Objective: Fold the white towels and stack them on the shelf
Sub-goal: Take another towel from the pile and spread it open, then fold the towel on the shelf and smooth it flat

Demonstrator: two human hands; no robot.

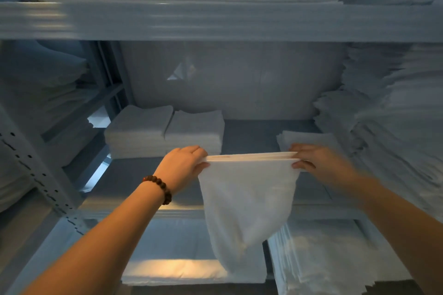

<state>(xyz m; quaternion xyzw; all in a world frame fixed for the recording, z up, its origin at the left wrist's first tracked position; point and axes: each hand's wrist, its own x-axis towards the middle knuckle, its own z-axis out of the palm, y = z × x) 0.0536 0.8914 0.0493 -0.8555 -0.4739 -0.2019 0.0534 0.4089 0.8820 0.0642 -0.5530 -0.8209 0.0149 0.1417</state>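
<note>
Just below centre, left hand (184, 165) and right hand (314, 160) pinch a seemingly soft, light towel (247, 199) by its top corners, grips clamped.

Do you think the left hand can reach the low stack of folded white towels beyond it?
Likely yes: the stack lies beyond the left hand, unobstructed, though that hand grips the hanging white towel.
</note>
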